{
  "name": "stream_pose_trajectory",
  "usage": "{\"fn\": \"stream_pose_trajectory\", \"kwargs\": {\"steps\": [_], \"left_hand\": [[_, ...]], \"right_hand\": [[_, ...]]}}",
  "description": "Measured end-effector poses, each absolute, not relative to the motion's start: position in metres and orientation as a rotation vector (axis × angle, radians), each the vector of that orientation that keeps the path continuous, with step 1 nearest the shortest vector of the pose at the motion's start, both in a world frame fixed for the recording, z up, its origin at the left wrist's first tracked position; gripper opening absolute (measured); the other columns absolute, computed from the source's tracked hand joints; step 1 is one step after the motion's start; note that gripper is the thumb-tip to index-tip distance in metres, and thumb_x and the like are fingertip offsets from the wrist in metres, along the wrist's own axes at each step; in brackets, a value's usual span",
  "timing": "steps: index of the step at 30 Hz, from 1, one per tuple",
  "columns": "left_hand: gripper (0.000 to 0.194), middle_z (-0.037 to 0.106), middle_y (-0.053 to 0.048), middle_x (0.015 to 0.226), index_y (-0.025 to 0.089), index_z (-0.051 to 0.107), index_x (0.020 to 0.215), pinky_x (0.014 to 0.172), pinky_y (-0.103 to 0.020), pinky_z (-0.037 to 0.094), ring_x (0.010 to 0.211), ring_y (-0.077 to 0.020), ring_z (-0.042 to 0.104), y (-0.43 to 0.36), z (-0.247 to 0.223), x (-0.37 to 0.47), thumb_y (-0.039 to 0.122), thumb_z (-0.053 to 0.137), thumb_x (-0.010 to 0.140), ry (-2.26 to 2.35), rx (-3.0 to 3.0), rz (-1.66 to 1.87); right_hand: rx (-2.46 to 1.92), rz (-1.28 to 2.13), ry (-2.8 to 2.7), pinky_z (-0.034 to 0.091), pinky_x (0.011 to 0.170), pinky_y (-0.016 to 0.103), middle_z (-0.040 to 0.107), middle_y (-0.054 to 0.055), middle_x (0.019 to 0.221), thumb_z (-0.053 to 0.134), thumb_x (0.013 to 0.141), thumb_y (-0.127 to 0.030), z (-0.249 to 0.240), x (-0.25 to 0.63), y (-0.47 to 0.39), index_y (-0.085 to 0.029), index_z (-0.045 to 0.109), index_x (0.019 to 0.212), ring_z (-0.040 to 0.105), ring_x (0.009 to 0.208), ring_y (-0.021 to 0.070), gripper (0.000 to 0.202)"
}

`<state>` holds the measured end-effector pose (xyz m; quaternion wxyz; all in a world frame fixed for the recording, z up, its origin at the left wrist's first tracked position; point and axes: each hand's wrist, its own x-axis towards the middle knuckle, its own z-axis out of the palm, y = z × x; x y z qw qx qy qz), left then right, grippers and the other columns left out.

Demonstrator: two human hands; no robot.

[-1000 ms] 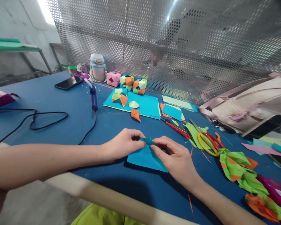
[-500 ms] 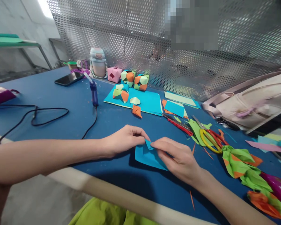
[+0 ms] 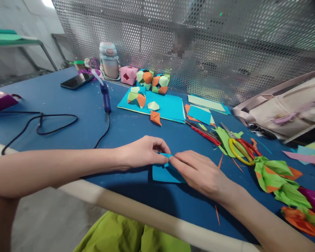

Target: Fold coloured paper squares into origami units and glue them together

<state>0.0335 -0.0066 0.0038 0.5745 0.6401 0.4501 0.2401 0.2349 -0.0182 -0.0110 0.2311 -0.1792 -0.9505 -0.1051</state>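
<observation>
A blue paper sheet (image 3: 166, 174) lies near the table's front edge, its far edge partly folded over. My left hand (image 3: 149, 151) pinches the far edge of this sheet between thumb and fingers. Pressed on the fold from the right, my right hand (image 3: 199, 170) has its fingers together and covers the sheet's right part. Just beyond the hands sits a small folded orange piece (image 3: 155, 118), with a pale green folded piece (image 3: 153, 105) on the stacked blue sheets (image 3: 170, 107) behind it.
A glue gun (image 3: 105, 99) with its black cable stands at the left. Red-handled pliers (image 3: 206, 135), scissors (image 3: 238, 151) and crumpled green paper (image 3: 274, 178) lie on the right. Folded paper cubes (image 3: 145, 79) and a bottle (image 3: 109, 61) line the mesh panel.
The fold at the paper's far edge looks flatter and wider. My right hand's fingers have come down and slightly left onto it, close to my left thumb. The camera view has shifted slightly.
</observation>
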Motion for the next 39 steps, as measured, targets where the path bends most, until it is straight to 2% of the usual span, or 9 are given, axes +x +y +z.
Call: {"fn": "stream_pose_trajectory", "kwargs": {"steps": [6,14,18,21,34,39], "left_hand": [[0.011,0.056,0.003,0.066,0.013,0.06,0.074,0.055,-0.019,0.038,0.062,-0.009,0.05,-0.008,0.003,0.035,0.016,0.06,0.064,1.081,1.527,0.606],[0.006,0.058,0.003,0.068,0.013,0.059,0.072,0.056,-0.018,0.039,0.063,-0.0088,0.051,-0.011,0.003,0.036,0.012,0.057,0.066,1.127,1.633,0.65],[0.006,0.06,0.002,0.069,0.014,0.059,0.072,0.056,-0.018,0.04,0.064,-0.0092,0.052,-0.012,0.0,0.034,0.012,0.056,0.067,1.136,1.71,0.687],[0.006,0.061,0.002,0.07,0.014,0.059,0.072,0.058,-0.019,0.041,0.066,-0.0097,0.053,-0.012,-0.002,0.034,0.012,0.055,0.067,1.147,1.767,0.688],[0.011,0.063,0.001,0.073,0.014,0.061,0.076,0.058,-0.019,0.043,0.067,-0.0108,0.056,-0.011,-0.004,0.033,0.014,0.055,0.067,1.136,1.841,0.642],[0.021,0.07,-0.001,0.084,0.014,0.068,0.088,0.069,-0.02,0.046,0.077,-0.013,0.061,-0.01,-0.001,0.032,0.021,0.056,0.073,1.085,1.84,0.621]], "right_hand": [[-0.481,-0.228,-2.561,0.05,0.067,0.03,0.065,0.011,0.082,0.044,0.086,-0.008,-0.009,0.23,-0.019,-0.012,0.057,0.103,0.061,0.079,0.0178,0.022],[-0.754,0.202,-2.327,0.049,0.069,0.025,0.064,0.007,0.087,0.052,0.085,-0.012,-0.013,0.222,-0.026,-0.016,0.057,0.102,0.061,0.077,0.0139,0.018],[-1.015,0.371,-2.258,0.048,0.063,0.024,0.064,0.004,0.077,0.055,0.083,-0.017,-0.009,0.219,-0.028,-0.017,0.062,0.089,0.06,0.069,0.0136,0.009],[-1.042,0.482,-2.261,0.046,0.062,0.023,0.065,0.002,0.073,0.052,0.084,-0.015,-0.007,0.218,-0.027,-0.017,0.063,0.08,0.06,0.066,0.0121,0.012],[-0.992,0.584,-2.245,0.047,0.061,0.022,0.068,0.002,0.074,0.055,0.083,-0.012,-0.006,0.223,-0.024,-0.018,0.069,0.085,0.062,0.066,0.0121,0.016],[-0.955,0.573,-2.241,0.047,0.062,0.022,0.068,0.003,0.075,0.055,0.083,-0.011,-0.006,0.224,-0.023,-0.014,0.069,0.086,0.063,0.068,0.0122,0.015]]}}
